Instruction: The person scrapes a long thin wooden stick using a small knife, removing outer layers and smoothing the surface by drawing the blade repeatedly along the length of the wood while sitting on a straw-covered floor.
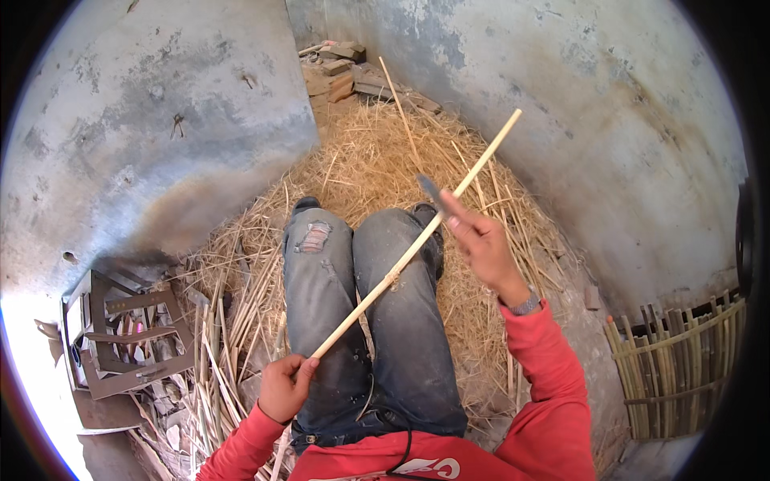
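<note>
A long, pale peeled bamboo stick (361, 306) slants across my thighs, its far end up and to the right. It has a rough knot near the middle. My left hand (286, 387) is closed around its near end, the thumb lying along the top. Further up the stick, my right hand (481, 244) grips a knife with a dark grey blade (431, 191). The blade lies crosswise at the stick and seems to touch it. Fingers hide the knife's handle.
Straw-like shavings (361, 152) and thin strips cover the floor around my legs. More split strips (212, 365) lie at the left, beside a brown frame (104, 385). A slatted basket-like fence (678, 369) stands at the right. Wood blocks (345, 60) lie behind, between grey walls (561, 104).
</note>
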Demonstrator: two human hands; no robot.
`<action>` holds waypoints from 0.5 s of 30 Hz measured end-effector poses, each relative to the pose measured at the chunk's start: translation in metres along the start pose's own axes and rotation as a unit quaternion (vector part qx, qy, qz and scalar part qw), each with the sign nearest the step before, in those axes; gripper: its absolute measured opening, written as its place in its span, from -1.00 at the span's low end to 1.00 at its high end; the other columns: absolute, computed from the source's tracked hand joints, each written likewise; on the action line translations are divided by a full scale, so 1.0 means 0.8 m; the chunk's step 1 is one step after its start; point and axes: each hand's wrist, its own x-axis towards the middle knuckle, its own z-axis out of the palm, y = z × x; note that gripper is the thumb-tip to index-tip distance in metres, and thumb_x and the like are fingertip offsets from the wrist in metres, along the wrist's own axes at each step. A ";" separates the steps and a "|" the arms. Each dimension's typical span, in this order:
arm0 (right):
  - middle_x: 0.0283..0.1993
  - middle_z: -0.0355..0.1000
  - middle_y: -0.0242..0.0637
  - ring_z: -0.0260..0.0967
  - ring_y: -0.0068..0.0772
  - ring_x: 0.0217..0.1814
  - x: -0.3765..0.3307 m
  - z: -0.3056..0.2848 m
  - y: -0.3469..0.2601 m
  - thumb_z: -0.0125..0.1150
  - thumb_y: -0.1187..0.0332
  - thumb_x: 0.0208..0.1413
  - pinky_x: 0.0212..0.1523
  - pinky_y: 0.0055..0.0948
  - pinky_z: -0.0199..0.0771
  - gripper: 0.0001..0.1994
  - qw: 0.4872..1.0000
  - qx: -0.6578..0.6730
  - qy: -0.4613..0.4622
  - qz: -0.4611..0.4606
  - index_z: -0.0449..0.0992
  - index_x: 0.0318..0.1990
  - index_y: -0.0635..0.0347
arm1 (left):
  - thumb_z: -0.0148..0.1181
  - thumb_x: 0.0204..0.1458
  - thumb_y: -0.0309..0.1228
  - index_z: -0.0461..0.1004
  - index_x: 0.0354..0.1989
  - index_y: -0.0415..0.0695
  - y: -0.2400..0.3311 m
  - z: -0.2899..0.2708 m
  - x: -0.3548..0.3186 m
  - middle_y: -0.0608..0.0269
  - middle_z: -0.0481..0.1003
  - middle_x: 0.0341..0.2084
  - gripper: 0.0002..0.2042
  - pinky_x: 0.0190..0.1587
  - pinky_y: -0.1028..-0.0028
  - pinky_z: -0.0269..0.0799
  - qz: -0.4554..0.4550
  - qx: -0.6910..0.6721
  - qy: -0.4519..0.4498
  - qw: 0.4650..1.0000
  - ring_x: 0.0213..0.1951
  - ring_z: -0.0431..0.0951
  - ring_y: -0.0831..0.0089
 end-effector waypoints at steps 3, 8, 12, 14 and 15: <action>-0.42 0.48 -0.31 0.13 -0.62 -0.55 0.038 -0.041 0.018 0.12 0.36 0.40 -0.44 -0.49 0.29 -0.57 0.965 -0.166 0.128 -0.154 0.43 0.40 -0.03 | 0.31 0.24 -0.32 0.60 -0.46 -0.27 0.002 -0.009 -0.001 0.14 0.42 -0.74 -0.72 -0.55 0.39 0.29 0.045 0.101 0.095 0.989 -0.67 0.45 0.39; -0.31 0.49 -0.06 0.26 -0.51 -0.45 0.080 -0.098 0.033 0.12 0.38 0.39 -0.31 -0.41 0.39 -0.56 0.920 -0.290 0.231 -0.125 0.43 0.39 -0.05 | 0.37 0.13 -0.48 0.54 -0.45 -0.21 -0.040 -0.032 -0.008 0.07 0.49 -0.64 -0.85 -0.55 0.26 0.36 0.171 0.220 0.182 0.943 -0.61 0.53 0.07; 0.12 0.61 -0.03 0.43 -0.55 -0.24 0.076 -0.086 0.030 0.12 0.38 0.40 -0.09 -0.45 0.49 -0.57 0.922 -0.303 0.234 -0.059 0.42 0.39 0.04 | 0.46 0.07 -0.43 0.52 -0.38 -0.13 -0.067 -0.037 -0.007 0.18 0.46 -0.63 -0.82 -0.59 0.26 0.31 0.248 0.279 0.225 0.900 -0.64 0.48 0.16; 0.19 0.56 0.01 0.54 -0.47 -0.17 0.065 -0.059 0.052 0.10 0.38 0.40 -0.05 -0.40 0.54 -0.58 0.926 -0.283 0.207 -0.140 0.42 0.38 0.07 | 0.46 0.06 -0.43 0.51 -0.39 -0.13 -0.066 -0.035 -0.002 0.18 0.45 -0.64 -0.82 -0.60 0.25 0.30 0.253 0.283 0.237 0.894 -0.64 0.47 0.16; 0.21 0.53 0.03 0.61 -0.41 -0.12 0.056 -0.041 0.061 0.09 0.38 0.41 -0.03 -0.37 0.57 -0.58 0.922 -0.270 0.186 -0.207 0.42 0.38 0.09 | 0.46 0.06 -0.43 0.51 -0.39 -0.13 -0.064 -0.034 0.001 0.18 0.44 -0.64 -0.81 -0.60 0.25 0.30 0.257 0.283 0.242 0.892 -0.64 0.47 0.16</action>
